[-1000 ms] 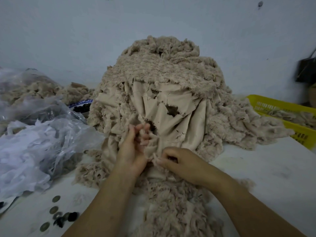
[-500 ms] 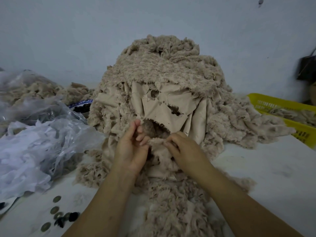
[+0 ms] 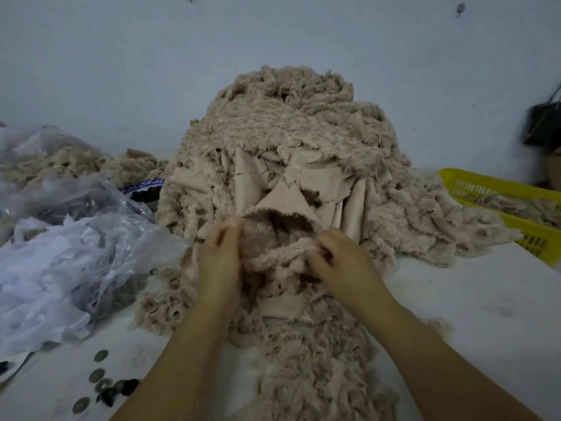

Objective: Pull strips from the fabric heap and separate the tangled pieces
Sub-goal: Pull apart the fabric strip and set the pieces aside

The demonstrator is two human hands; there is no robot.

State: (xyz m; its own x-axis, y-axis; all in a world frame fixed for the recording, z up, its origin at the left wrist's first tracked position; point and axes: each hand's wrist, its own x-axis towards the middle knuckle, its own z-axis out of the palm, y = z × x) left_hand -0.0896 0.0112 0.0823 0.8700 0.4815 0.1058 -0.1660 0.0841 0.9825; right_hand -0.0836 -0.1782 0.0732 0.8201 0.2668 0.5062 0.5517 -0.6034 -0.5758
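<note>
Fabric heap sits centre frame, on table by wall. Left hand fingers curled, pinching left end of fuzzy strip; right hand fingers clamped on right end. Best: spread ends apart slowly, draw toward lower frame, ease tangles loose, don't yank.

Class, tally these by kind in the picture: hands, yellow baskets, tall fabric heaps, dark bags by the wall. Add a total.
Hands: 2 (left hand, right hand)
Yellow basket: 1
Tall fabric heap: 1
Dark bag: 1
Total: 5
</note>
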